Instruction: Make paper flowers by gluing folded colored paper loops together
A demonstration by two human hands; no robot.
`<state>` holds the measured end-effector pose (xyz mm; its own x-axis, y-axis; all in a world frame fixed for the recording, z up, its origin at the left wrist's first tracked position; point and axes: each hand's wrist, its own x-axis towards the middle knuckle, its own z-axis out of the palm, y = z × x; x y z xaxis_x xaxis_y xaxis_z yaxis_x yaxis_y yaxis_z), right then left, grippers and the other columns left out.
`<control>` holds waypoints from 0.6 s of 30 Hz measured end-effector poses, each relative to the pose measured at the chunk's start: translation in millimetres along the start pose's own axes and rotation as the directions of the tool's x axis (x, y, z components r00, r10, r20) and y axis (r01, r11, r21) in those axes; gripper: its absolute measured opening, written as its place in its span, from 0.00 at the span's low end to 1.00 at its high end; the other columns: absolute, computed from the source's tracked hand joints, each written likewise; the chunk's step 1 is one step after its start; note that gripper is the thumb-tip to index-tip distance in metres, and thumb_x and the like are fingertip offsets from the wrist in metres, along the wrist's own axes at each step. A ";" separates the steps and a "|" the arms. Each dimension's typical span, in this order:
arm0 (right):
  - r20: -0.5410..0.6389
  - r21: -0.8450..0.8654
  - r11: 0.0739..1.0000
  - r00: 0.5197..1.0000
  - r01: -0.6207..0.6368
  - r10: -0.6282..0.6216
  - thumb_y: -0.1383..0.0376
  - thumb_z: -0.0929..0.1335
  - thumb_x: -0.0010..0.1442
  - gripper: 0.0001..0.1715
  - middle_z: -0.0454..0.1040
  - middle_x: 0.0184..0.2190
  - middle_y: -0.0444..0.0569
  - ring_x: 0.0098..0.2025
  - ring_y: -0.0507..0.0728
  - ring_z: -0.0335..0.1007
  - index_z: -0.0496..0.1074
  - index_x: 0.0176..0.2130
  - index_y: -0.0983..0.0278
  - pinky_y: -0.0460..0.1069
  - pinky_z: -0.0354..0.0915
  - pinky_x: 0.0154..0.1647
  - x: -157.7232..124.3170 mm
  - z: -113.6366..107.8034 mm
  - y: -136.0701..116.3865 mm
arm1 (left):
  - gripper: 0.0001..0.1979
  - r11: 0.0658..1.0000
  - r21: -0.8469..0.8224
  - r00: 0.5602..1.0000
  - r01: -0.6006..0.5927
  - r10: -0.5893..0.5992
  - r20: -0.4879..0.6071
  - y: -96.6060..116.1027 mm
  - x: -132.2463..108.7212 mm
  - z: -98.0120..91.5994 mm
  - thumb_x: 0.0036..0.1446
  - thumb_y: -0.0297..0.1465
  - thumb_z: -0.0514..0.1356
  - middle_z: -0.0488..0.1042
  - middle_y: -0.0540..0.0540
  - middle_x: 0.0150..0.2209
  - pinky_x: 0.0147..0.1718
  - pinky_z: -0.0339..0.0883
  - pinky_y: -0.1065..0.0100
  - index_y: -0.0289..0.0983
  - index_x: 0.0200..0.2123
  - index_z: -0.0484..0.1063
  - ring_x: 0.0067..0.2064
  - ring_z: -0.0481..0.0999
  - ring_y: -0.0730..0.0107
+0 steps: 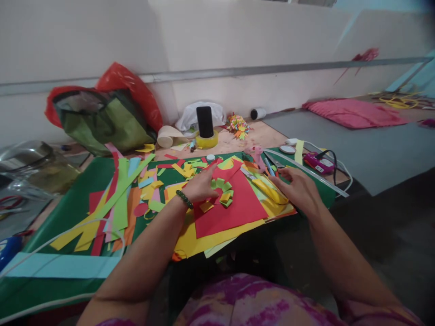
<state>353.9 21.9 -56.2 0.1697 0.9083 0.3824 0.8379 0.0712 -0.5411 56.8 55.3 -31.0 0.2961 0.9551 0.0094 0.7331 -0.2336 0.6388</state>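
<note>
My left hand [201, 184], with a dark green bead bracelet [184, 199] at the wrist, rests over a red paper sheet [234, 217], fingers stretched out. Beside its thumb, a ring of folded light green paper loops [227, 186] with a yellow piece [225, 198] lies on the sheet. My right hand [301, 188] hovers at the table's right side, thumb and fingers apart. Close to it are a yellow-handled cutter [270, 191], a blue pen [269, 166] and scissors [273, 158]. A pink glue gun [257, 156] lies just behind them.
Paper strips [117, 203] and scraps cover the green mat [63, 203] on the left. At the back stand a phone [205, 121] on a tape roll [207, 140], a paper flower [239, 126] and a green bag [105, 120]. A purple power socket [318, 163] with cables sits right.
</note>
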 end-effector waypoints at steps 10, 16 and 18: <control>0.351 -0.310 0.948 0.917 -0.077 0.189 0.42 0.67 0.53 0.28 0.80 0.38 0.53 0.37 0.62 0.75 0.77 0.39 0.62 0.49 0.59 0.28 42.3 20.0 -11.7 | 0.14 0.902 0.302 0.863 -0.309 0.132 0.488 27.8 -24.6 -23.8 0.48 0.20 0.56 0.79 0.45 0.35 0.37 0.67 0.70 0.37 0.34 0.79 0.37 0.76 0.65; 0.371 -0.251 0.967 0.920 -0.034 0.129 0.52 0.68 0.53 0.22 0.79 0.37 0.52 0.37 0.60 0.74 0.76 0.42 0.64 0.48 0.57 0.29 61.4 33.5 -7.4 | 0.13 0.866 0.348 0.831 -0.359 0.127 0.542 27.1 -29.7 -17.1 0.45 0.20 0.57 0.79 0.43 0.32 0.38 0.68 0.69 0.37 0.28 0.80 0.36 0.77 0.64; 0.391 -0.245 0.970 0.914 -0.010 0.108 0.51 0.68 0.53 0.22 0.79 0.36 0.53 0.36 0.59 0.72 0.75 0.39 0.65 0.48 0.56 0.28 68.3 37.6 -7.6 | 0.12 0.856 0.370 0.835 -0.361 0.119 0.537 27.2 -30.3 -16.1 0.45 0.20 0.57 0.79 0.42 0.33 0.39 0.68 0.69 0.37 0.28 0.79 0.37 0.77 0.64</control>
<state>339.7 99.0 -54.1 0.0428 0.9991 -0.0022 0.9376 -0.0409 -0.3452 57.9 23.0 -1.6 0.6637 0.6716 -0.3292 0.7475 -0.6119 0.2587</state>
